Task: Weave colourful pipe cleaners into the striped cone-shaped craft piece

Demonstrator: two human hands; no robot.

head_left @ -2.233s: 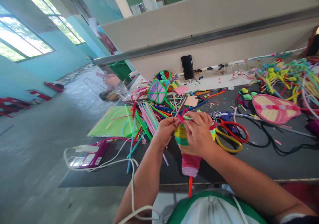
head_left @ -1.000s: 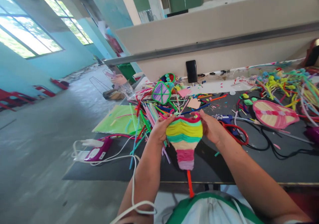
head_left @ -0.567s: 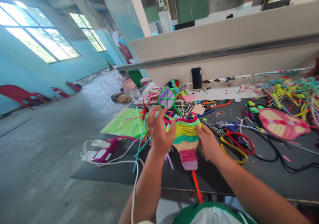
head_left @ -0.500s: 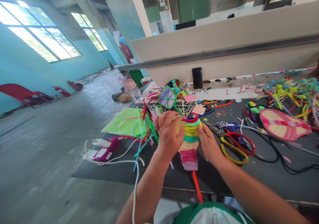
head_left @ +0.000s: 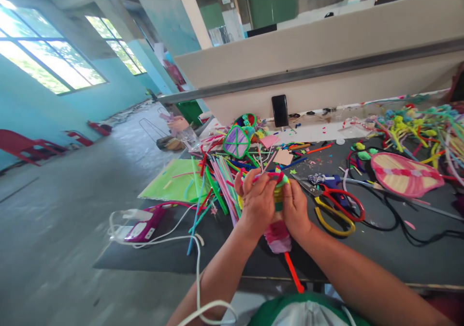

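Both of my hands are closed round a striped pipe-cleaner craft (head_left: 278, 231), banded in yellow, green, cream, pink and lilac, with a red-orange stem pointing toward me. My left hand (head_left: 256, 198) lies over its upper left part, fingers curled across the top rim. On the right edge, my right hand (head_left: 296, 207) grips it with the thumb near the rim. Much of the yellow and green banding is hidden under the fingers. Red-and-yellow-handled scissors (head_left: 337, 210) lie just right of my right hand. Loose pastel pipe cleaners (head_left: 224, 181) lie left of my left hand.
A pink-and-cream leaf-shaped piece (head_left: 404, 176) and a blue glue gun (head_left: 335, 183) lie to the right. A phone (head_left: 280, 111) leans on the partition. At left are a green sheet (head_left: 166, 183), a purple power strip (head_left: 147, 224) and a white cable (head_left: 198, 268).
My left hand has moved across the craft's upper part and now covers more of its bands. The right hand has closed in beside it. The whole view has shifted slightly.
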